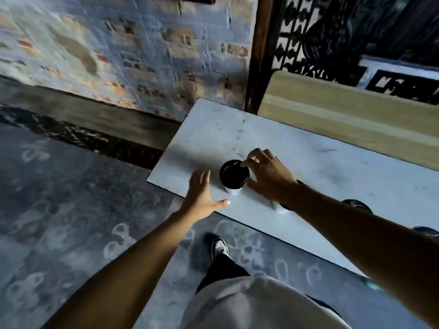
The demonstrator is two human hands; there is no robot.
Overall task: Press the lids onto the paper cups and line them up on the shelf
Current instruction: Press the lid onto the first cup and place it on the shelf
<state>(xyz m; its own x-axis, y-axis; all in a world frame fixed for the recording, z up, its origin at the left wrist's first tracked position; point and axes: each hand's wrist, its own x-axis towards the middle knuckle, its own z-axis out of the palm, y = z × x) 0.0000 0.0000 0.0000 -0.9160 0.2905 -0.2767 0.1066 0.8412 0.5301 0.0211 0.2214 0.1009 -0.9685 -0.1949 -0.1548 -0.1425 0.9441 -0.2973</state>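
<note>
Marble-like pale shelf (pixel 308 162) runs from centre to the right edge, scuffed with grey marks, its near-left corner jutting over a dark patterned floor (pixel 59 222). Behind it stands a worn brick wall (pixel 118 55) with patchy plaster; a dark wooden post (pixel 259 55) rises at the shelf's far corner, and ornate black grillwork (pixel 332 32) fills the upper right above a tan ledge (pixel 344 110).

One white cup (pixel 234 189) stands upright near the shelf's left end, black lid (pixel 234 174) on top. The right hand (pixel 268 174) curls over the lid's right side, fingertips and thumb pinching its rim. The left hand (pixel 202 195) hovers just left of the cup, fingers straight and spread, holding nothing. More lidded cups (pixel 358 205) show partly behind the right forearm. A shoe (pixel 219 246) shows on the floor below.
</note>
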